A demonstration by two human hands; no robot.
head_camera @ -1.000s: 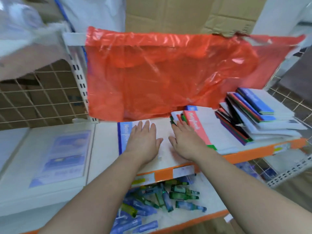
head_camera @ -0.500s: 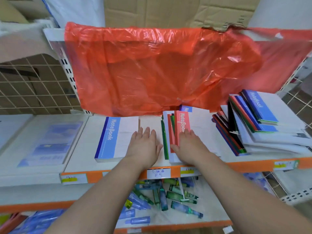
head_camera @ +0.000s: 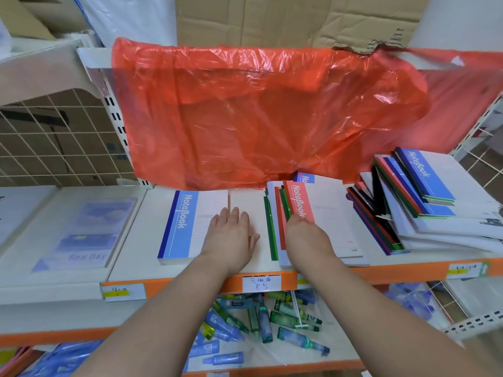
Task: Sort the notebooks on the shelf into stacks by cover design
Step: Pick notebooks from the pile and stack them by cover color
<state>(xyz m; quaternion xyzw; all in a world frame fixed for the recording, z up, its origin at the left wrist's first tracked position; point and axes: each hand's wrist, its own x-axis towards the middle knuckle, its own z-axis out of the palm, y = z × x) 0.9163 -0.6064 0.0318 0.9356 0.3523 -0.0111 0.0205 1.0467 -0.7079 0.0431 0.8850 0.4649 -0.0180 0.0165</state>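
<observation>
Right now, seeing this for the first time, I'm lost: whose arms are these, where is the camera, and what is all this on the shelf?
There is no machine here. These are a person's bare arms, filmed by one camera worn on their head and looking forward and down. The person is sorting notebooks by cover. The left hand lies flat on the shelf, at the right edge of the blue notebook. The right hand curls its fingers at the spine edge of the red notebook, which tops the middle pile. An untidy mixed pile sits further right. A red plastic sheet hangs from the shelf above.
</observation>
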